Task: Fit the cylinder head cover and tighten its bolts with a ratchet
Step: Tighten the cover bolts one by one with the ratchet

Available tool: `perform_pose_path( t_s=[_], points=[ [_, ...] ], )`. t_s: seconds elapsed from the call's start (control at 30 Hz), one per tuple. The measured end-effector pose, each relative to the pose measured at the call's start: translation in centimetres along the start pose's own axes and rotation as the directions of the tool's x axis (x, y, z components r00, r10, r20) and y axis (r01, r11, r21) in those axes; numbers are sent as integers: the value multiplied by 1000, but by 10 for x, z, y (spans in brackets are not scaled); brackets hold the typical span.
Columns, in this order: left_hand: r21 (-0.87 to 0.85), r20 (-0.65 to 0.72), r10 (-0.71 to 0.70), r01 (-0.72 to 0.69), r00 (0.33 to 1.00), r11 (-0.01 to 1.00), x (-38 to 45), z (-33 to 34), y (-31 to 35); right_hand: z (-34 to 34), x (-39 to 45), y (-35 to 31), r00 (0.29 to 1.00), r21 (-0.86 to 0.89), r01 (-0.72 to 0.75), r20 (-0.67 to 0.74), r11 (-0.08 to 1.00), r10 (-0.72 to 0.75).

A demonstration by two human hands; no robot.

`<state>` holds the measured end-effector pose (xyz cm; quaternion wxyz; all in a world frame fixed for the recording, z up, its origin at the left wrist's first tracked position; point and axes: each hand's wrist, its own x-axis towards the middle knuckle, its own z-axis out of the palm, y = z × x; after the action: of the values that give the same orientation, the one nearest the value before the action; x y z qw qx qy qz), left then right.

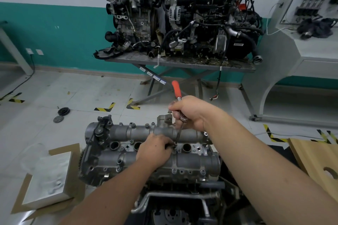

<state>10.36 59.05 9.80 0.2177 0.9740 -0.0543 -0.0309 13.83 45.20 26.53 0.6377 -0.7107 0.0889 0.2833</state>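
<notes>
The grey cylinder head cover [128, 159] lies on the engine in front of me, with bolts along its edges and three round plug holes down its middle. My right hand [190, 113] grips the head end of a ratchet [176, 89] whose orange handle points up and away. A thin extension bar [178, 134] runs down from the ratchet to a bolt [175, 149] in the cover's middle row. My left hand [155, 150] rests on the cover and pinches the bar's lower end at that bolt.
A metal stand [182, 62] with two dirty engines stands against the teal wall ahead. A white foam block on cardboard [49, 175] lies on the floor at left. A wooden board [318, 162] leans at right. Two round black parts [61, 114] lie on the tiles.
</notes>
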Motion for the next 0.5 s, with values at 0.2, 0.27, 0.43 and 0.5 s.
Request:
perform_pose_path(
  t_s=[0.2, 0.27, 0.43, 0.5],
  points=[
    [8, 0, 5, -5, 1000, 1000, -1, 2, 1, 12, 8, 18, 912, 678, 219, -397, 701, 99],
    [0, -10, 1, -1, 1000, 1000, -1, 3, 1, 10, 5, 22, 864, 718, 306, -485, 625, 133],
    [26, -4, 2, -2, 1000, 1000, -2, 2, 2, 19, -7, 27, 925, 512, 286, -369, 810, -93],
    [20, -27, 1, 0, 1000, 1000, -3, 1, 2, 14, -12, 22, 974, 150, 200, -136, 968, -180]
  ],
)
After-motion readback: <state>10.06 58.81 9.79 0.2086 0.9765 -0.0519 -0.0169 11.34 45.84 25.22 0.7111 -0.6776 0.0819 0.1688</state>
